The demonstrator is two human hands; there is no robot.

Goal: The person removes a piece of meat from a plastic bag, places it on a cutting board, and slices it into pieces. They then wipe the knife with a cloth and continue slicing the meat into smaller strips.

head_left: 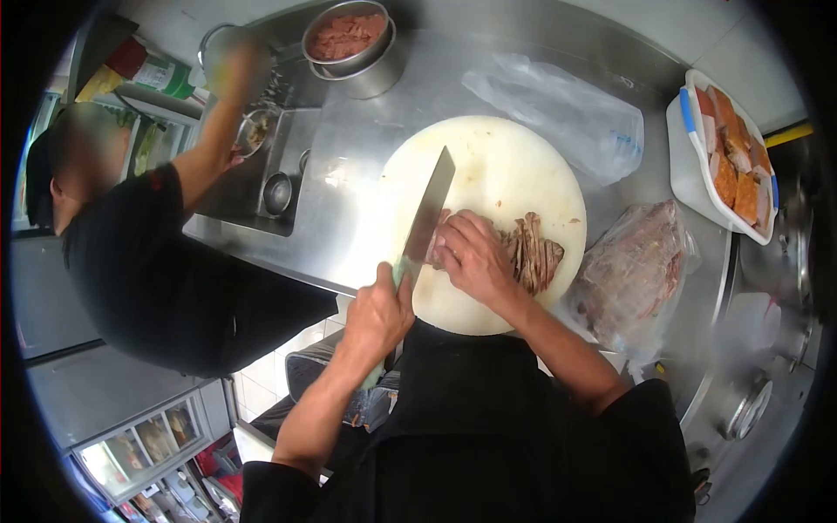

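Note:
My left hand (377,309) is wrapped round the light green handle of a cleaver (431,206). The wide blade points away from me across a round white cutting board (488,139), with its edge beside a piece of meat (438,231). On top of that meat lies my right hand (475,255), fingers curled over it and close to the blade. Just right of these fingers, a pile of brown sliced meat (534,253) rests on the board. Part of the meat is hidden under my right hand.
Bagged raw meat (632,266) lies right of the board, a plastic bag (562,113) behind it. A white tub (684,144) holds browned meat pieces. Stacked metal pots (370,83) contain minced meat. At left, a person in black (157,261) works over the sink (301,192).

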